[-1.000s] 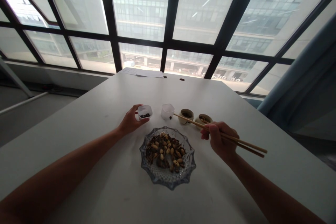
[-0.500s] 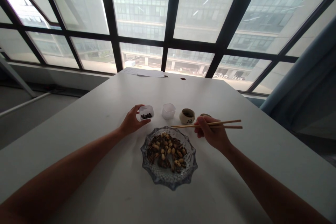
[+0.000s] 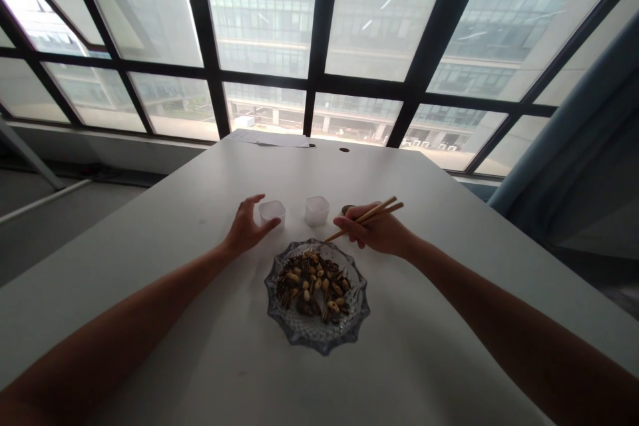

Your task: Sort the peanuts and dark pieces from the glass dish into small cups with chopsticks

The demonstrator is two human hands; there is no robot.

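A scalloped glass dish (image 3: pixel 299 331) of mixed nuts and seeds sits on the white table (image 3: pixel 150 233) in front of me. My left hand (image 3: pixel 244 229) curls around a small clear plastic cup (image 3: pixel 272 212), thumb and fingers at its sides. A second clear cup (image 3: pixel 317 210) stands to its right. My right hand (image 3: pixel 377 231) is closed on a pair of wooden chopsticks (image 3: pixel 372 215), whose tips point down-left at the dish's far rim. Behind that hand only the edge of a small ceramic cup (image 3: pixel 348 209) shows.
Sheets of paper (image 3: pixel 272 138) lie at the table's far edge, near two dark cable holes. Beyond stand large dark-framed windows. A blue curtain (image 3: pixel 574 140) hangs at the right.
My right hand has swung left over the ceramic cups, turning the chopsticks so their tips drop toward the dish. The left hand stays by the small cup.
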